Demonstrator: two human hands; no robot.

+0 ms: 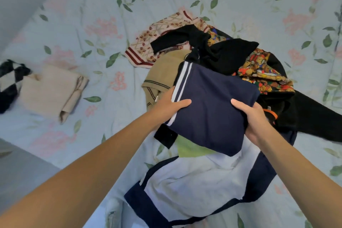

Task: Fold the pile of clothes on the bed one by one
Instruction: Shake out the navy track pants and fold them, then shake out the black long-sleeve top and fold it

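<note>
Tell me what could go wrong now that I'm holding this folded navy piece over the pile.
1. The folded navy garment is held only at its two side edges by the left hand and right hand; a loose grip could let it sag and unfold.
2. Set down here, it would land on the unfolded pile and mix in.
3. The folded beige garment lies far to the left, so the carry there could loosen the folds.
</note>
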